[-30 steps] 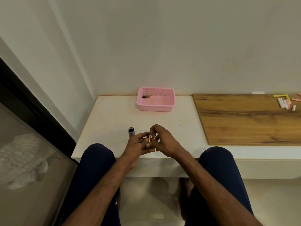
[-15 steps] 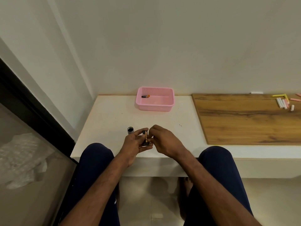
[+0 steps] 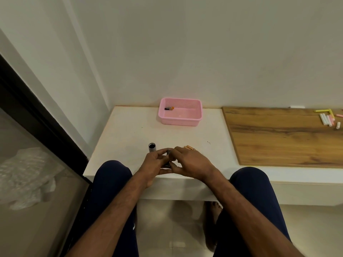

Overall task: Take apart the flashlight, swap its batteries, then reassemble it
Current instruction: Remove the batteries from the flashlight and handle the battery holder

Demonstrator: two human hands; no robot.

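Tube (image 3: 152, 147): the flashlight body stands upright and open-mouthed on the table (image 3: 128, 138), just left of the hands and apart from them. Leave it standing so it is easy to pick up one-handed.
Left hand (image 3: 155, 163): grasping, with thumb and fingers curled round a small dark part (image 3: 168, 155) above the table's near edge. This hand should only steady the part, holding its sides so the slots stay clear.
Dark part: held between both hands and mostly hidden. It is probably the battery carrier, but whether any cell sits in it cannot be told.
Basket cell (image 3: 169, 108): one black-and-orange battery lies in the pink basket (image 3: 198, 118) at the back of the table.
Right hand (image 3: 191, 161): its curled fingertips pinch the same dark part, so this hand is doing the working. Seat or free one cell at a time by pressing against the spring end first, and check polarity marks before letting go.
Loose cells (image 3: 189, 147): copper-coloured batteries lie on the table just behind the right hand. Keep them away from the edge and apart from the basket cell, so that old and new do not mix.
Board (image 3: 278, 141): a wooden sheet lies to the right with chalks (image 3: 327, 119) at its far end. Neither is part of the job.
Risk: the work is done over the table edge, so a dropped cell would fall to the floor. Moving the hands further in over the table would avoid that.
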